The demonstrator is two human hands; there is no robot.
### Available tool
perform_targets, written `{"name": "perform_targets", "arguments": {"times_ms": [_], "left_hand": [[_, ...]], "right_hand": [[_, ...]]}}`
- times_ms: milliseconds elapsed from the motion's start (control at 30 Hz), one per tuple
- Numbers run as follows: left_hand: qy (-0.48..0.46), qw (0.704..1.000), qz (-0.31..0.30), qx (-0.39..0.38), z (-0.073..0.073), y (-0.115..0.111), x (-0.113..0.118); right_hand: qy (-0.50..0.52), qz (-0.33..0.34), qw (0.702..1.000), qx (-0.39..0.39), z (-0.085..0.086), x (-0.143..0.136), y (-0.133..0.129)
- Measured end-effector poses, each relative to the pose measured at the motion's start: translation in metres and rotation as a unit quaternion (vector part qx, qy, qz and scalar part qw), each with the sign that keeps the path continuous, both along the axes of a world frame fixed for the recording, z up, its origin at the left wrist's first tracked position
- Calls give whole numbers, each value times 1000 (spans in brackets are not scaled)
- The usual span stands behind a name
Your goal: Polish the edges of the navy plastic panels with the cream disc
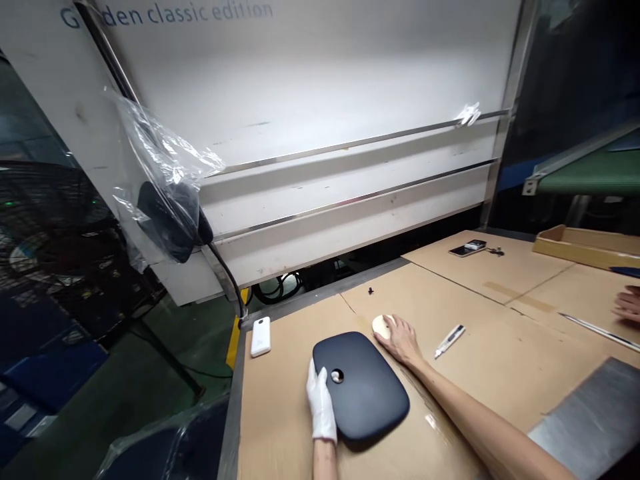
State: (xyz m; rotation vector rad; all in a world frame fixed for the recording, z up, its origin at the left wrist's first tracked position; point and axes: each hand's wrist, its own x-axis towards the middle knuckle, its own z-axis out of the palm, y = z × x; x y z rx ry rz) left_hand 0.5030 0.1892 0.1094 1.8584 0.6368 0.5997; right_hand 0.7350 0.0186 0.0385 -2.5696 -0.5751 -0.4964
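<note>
My left hand point(321, 403), in a white glove, grips the left edge of a dark, rounded rectangular panel point(367, 393). White glove fingertips show through the round hole in that panel. Bare and to the right of the panel, my right hand point(399, 339) has its fingers curled over a round cream-coloured disc point(380, 326) on the cardboard-covered table point(285, 400). A utility knife point(449, 341) lies right of my right hand.
A white power bank point(261, 337) lies at the table's left edge. Farther right are a phone point(466, 249), a thin metal rod point(597, 330), a cardboard tray point(585, 248) and another person's hand point(628, 305). A plastic-wrapped dark object point(173, 217) hangs at left.
</note>
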Motion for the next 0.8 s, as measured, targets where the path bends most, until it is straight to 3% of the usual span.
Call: {"name": "perform_targets", "arguments": {"times_ms": [200,300,700,800], "left_hand": [[45,996,38,68,-16,-30,-53],[60,992,54,99,-21,-46,-69],[68,977,82,185,-12,-69,-67],[73,973,73,205,-9,-69,-67]], "right_hand": [[22,7,1000,2,2,-3,-5],[32,11,999,0,3,-4,-7],[74,25,997,11,5,-7,-8],[98,32,994,27,15,-2,-8]]}}
